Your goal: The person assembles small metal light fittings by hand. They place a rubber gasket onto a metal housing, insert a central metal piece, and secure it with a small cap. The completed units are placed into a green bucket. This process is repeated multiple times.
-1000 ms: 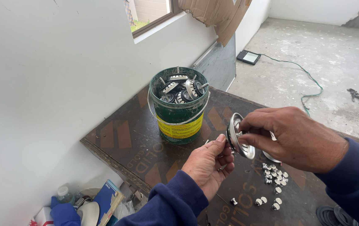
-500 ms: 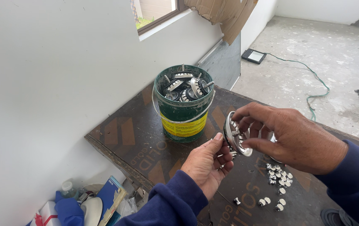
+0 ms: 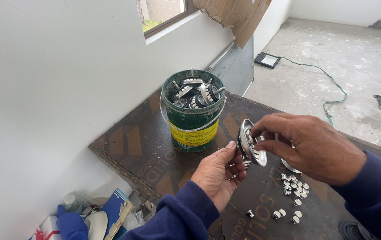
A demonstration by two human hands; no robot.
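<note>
Right hand (image 3: 308, 149) pinches a round metal strainer (image 3: 250, 143) by its rim, tilted on edge; left hand (image 3: 219, 171) cupped just below, thumb touching the strainer's edge. Both over a dark printed board bench (image 3: 132, 146). Green bucket (image 3: 193, 120) w/ yellow label stands near, full of similar metal strainers. Small silver caps (image 3: 293, 186) scattered on bench under right hand. Green cable (image 3: 332, 86) on concrete floor beyond

Both arms wear dark navy-blue long sleeves (image 3: 177, 215) with cuffs.
</note>
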